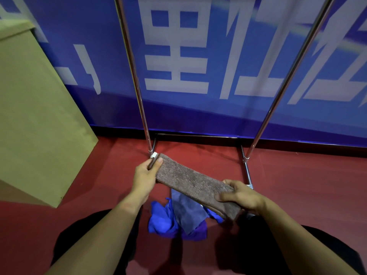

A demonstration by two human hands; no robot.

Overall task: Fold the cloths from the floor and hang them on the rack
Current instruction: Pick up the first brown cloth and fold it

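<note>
Above the floor pile (174, 219) — both hands grip a folded brown cloth (194, 183).

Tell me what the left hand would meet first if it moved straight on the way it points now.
Probably the rack: the left hand, gripping the brown cloth, points up and forward at the foot of its left pole. Depth is unclear.

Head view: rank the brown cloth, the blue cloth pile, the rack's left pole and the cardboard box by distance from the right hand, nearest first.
1. brown cloth, in the right hand's grip.
2. blue cloth pile, on the floor just below-left.
3. rack's left pole, beyond the left hand.
4. cardboard box, far left.
</note>
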